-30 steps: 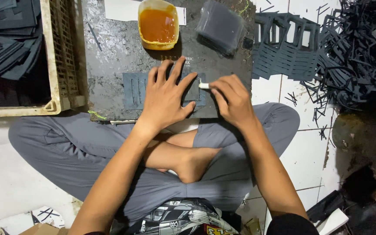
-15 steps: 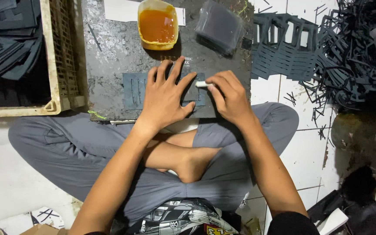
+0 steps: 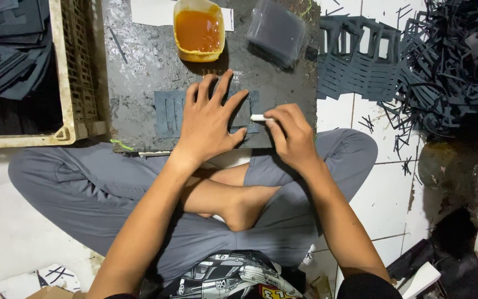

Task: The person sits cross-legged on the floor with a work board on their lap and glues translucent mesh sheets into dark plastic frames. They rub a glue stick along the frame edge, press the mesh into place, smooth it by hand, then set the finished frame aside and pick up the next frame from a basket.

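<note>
A flat dark grey foam sheet (image 3: 168, 113) with cut slits lies on a stained grey work board (image 3: 139, 66) over my crossed legs. My left hand (image 3: 208, 124) presses flat on the sheet, fingers spread. To its right, my right hand (image 3: 289, 135) pinches a small white tool (image 3: 258, 118), its tip touching the sheet's right end.
A yellow tub of amber liquid (image 3: 197, 30) and a clear plastic bag of dark pieces (image 3: 278, 33) sit at the board's far edge. A beige crate (image 3: 65, 83) with dark sheets stands left. Cut foam frames (image 3: 355, 63) and tangled scrap strips (image 3: 449, 61) lie right.
My right hand with the white tool has shifted slightly along the sheet's right end. The left hand stays pressed in place.
</note>
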